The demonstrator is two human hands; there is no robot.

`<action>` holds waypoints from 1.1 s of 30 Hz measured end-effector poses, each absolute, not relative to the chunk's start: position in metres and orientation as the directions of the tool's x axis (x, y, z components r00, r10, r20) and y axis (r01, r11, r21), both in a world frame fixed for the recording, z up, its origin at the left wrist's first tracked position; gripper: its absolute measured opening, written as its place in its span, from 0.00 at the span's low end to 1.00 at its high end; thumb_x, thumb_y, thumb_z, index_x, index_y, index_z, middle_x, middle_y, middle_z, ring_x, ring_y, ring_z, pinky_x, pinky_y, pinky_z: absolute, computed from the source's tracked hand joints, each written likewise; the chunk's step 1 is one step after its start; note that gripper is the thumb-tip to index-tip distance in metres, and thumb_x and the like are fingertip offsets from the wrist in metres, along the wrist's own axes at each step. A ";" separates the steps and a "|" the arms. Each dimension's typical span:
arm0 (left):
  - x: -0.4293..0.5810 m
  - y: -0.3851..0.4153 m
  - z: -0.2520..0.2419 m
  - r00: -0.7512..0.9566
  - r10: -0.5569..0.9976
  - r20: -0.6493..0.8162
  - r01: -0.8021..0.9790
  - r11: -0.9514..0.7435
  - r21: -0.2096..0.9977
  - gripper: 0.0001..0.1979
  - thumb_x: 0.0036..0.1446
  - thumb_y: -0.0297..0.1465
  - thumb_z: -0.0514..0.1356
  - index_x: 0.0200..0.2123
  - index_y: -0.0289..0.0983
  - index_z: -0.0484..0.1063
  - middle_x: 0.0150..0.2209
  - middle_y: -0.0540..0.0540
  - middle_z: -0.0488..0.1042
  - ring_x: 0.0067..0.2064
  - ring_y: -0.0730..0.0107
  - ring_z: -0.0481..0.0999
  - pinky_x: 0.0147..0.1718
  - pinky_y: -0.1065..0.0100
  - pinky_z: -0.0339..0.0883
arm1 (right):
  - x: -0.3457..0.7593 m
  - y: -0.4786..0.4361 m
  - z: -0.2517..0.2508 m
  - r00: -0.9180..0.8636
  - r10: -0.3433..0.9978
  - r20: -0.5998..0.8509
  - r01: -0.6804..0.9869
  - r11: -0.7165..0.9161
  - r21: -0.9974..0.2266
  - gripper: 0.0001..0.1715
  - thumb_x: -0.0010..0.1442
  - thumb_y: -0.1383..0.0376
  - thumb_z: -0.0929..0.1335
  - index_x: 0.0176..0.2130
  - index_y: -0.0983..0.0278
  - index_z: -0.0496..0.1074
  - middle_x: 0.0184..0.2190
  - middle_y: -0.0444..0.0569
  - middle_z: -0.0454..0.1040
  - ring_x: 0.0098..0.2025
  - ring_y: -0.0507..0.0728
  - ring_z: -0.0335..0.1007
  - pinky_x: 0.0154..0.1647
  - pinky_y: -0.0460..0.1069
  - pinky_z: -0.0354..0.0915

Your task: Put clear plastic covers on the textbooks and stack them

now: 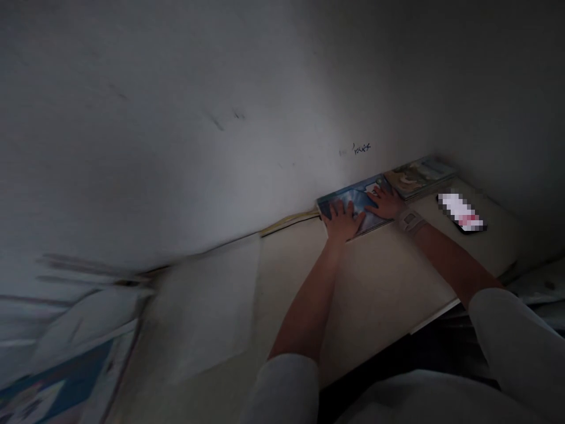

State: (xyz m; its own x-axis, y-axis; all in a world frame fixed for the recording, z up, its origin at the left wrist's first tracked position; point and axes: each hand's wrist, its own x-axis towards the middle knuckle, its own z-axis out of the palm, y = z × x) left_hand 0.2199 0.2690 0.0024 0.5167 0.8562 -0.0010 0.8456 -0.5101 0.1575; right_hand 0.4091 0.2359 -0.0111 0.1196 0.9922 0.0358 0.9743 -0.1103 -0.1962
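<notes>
A blue book [358, 200] lies flat at the back of the table, close against the wall. Spread over its left end is my left hand [342, 222], fingers apart and palm down. My right hand [386, 203], with a band around the wrist, rests fingers spread on the right end of the same cover. Both hands hide parts of the cover; the edges of what may be more books show beneath it. Just right of it, also by the wall, sits a second book [419, 176] with a brown and green picture cover.
A lit phone [461, 212], its screen blurred out, lies on the table [375, 277] to the right. A pale sheet [216, 306] covers the table's left part. The wall [265, 147] rises behind. At the lower left is a blue printed item [79, 371].
</notes>
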 end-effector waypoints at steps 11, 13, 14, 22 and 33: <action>0.198 0.257 0.042 0.442 0.880 0.174 0.822 -0.475 0.313 0.32 0.63 0.46 0.46 0.67 0.38 0.50 0.69 0.39 0.48 0.69 0.52 0.45 0.62 0.46 0.50 | 0.402 0.228 0.022 0.112 0.993 0.045 0.971 -0.100 -0.219 0.38 0.61 0.48 0.63 0.63 0.64 0.60 0.65 0.62 0.55 0.66 0.71 0.50 0.62 0.69 0.49; 0.163 0.254 0.063 0.447 0.866 0.223 0.821 -0.496 0.282 0.31 0.63 0.44 0.49 0.66 0.38 0.53 0.69 0.39 0.48 0.69 0.52 0.46 0.62 0.48 0.51 | 0.399 0.225 0.041 0.120 0.983 0.140 0.969 -0.086 -0.230 0.36 0.63 0.50 0.61 0.63 0.68 0.60 0.65 0.65 0.56 0.66 0.69 0.50 0.62 0.66 0.51; 0.140 0.252 0.073 0.444 0.864 0.239 0.827 -0.497 0.263 0.31 0.62 0.44 0.50 0.66 0.38 0.53 0.69 0.39 0.48 0.69 0.51 0.45 0.62 0.48 0.51 | 0.396 0.222 0.052 0.126 0.973 0.195 0.970 -0.079 -0.231 0.36 0.65 0.51 0.59 0.64 0.69 0.58 0.65 0.65 0.54 0.67 0.68 0.48 0.63 0.65 0.51; -0.073 0.199 0.068 0.154 0.980 0.124 0.982 -0.166 0.093 0.31 0.65 0.46 0.42 0.65 0.36 0.53 0.68 0.36 0.51 0.69 0.50 0.46 0.61 0.44 0.50 | 0.285 0.156 0.079 0.018 0.856 0.516 0.768 0.318 -0.556 0.33 0.67 0.51 0.51 0.59 0.64 0.63 0.52 0.58 0.71 0.54 0.61 0.68 0.53 0.57 0.66; -0.095 0.122 -0.010 0.272 0.957 -0.102 0.962 -0.268 0.054 0.35 0.63 0.47 0.46 0.65 0.30 0.52 0.67 0.28 0.49 0.69 0.50 0.48 0.62 0.50 0.47 | 0.094 0.162 -0.015 -0.445 0.895 0.034 0.665 0.355 -0.657 0.31 0.63 0.49 0.59 0.57 0.62 0.66 0.56 0.58 0.69 0.59 0.63 0.64 0.61 0.60 0.59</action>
